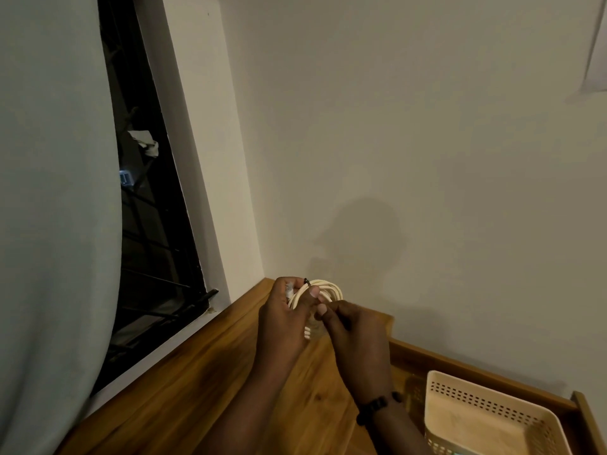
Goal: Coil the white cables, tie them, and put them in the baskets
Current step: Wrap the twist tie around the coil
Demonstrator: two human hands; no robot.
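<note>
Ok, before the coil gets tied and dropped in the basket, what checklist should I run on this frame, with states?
1. Cable wound into loops: ok.
2. Left hand grips the coil so that it cannot spring open: ok.
3. Right hand pinches something at the coil: ok; whether it is a tie, cannot tell.
4. Tie closed around the loops: cannot tell, fingers hide it.
5. Basket within view beside the right wrist, open side up: ok.
6. Room in the basket: cannot tell, partly out of frame.
</note>
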